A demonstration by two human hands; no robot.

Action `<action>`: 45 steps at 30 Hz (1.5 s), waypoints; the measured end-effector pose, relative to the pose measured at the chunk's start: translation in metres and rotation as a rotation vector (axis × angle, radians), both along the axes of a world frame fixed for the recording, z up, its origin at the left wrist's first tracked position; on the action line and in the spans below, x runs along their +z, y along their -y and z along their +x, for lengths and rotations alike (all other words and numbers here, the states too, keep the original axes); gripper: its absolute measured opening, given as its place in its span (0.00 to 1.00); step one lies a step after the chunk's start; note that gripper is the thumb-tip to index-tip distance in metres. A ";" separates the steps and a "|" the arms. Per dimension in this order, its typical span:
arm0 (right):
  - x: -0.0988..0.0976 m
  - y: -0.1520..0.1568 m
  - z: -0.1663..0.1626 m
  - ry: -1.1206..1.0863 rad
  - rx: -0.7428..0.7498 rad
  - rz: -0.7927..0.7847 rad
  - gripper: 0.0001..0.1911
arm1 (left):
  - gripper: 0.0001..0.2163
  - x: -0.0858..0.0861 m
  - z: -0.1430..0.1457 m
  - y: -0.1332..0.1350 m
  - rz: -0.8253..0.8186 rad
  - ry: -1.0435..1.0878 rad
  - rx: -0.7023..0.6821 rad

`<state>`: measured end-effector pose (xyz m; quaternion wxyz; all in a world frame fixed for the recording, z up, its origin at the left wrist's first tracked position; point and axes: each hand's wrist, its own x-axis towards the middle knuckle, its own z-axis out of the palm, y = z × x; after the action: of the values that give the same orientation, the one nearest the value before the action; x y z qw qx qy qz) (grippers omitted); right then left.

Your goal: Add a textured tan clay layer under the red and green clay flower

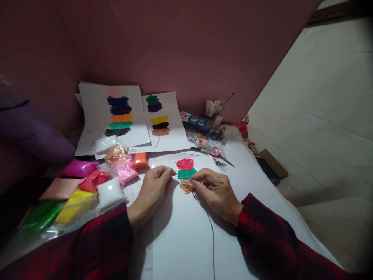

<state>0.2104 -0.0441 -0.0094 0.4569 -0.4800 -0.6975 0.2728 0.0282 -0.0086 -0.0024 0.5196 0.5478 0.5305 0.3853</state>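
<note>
Fingers of the right hand (218, 190) are drawn to a pinch at the right edge of the brown patch (186, 187); whether something thin sits between thumb and forefinger, I cannot tell. A light touch would suit here, since the patch looks ridged and pressing hard could flatten its texture. Those of the left hand (153, 188) curl with thumb and forefinger close together, just left of the patches, and I cannot make out anything in them. Resting that hand's side on the sheet (180, 245) would help steady it.

Directly above the brown patch lie a green patch (184, 174) and a red patch (185, 163), best kept clear of the knuckles. A dark line (213, 233), perhaps thread, runs from the brown patch down the sheet; a trailing sleeve might drag it.

Farther out on the worktop (256, 217), scissors (226, 160) lie beyond the right hand, and coloured packets (76, 206) crowd the left side, near the forearm.
</note>
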 end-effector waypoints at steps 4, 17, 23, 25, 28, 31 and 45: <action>0.001 -0.001 -0.001 0.053 0.044 0.007 0.05 | 0.08 -0.001 0.001 0.000 0.000 0.075 0.003; 0.001 -0.003 -0.001 0.075 0.075 0.110 0.05 | 0.10 -0.003 0.000 0.001 0.036 0.116 0.050; 0.004 -0.002 -0.001 0.057 0.031 0.109 0.04 | 0.13 -0.003 0.001 0.001 0.047 0.093 0.064; 0.005 -0.002 -0.001 0.063 0.008 0.115 0.04 | 0.14 -0.003 0.001 0.001 0.043 0.090 0.066; 0.003 -0.002 0.000 0.065 0.033 0.112 0.04 | 0.15 -0.002 0.001 0.001 0.044 0.088 0.060; 0.002 -0.002 0.000 0.050 0.082 0.110 0.05 | 0.14 -0.003 0.001 0.001 0.054 0.084 0.061; 0.004 0.000 0.000 0.056 0.053 0.090 0.04 | 0.12 -0.003 0.001 0.001 0.044 0.115 0.064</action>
<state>0.2101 -0.0445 -0.0056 0.4510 -0.4479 -0.7338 0.2398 0.0289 -0.0093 -0.0056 0.5246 0.5187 0.5083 0.4442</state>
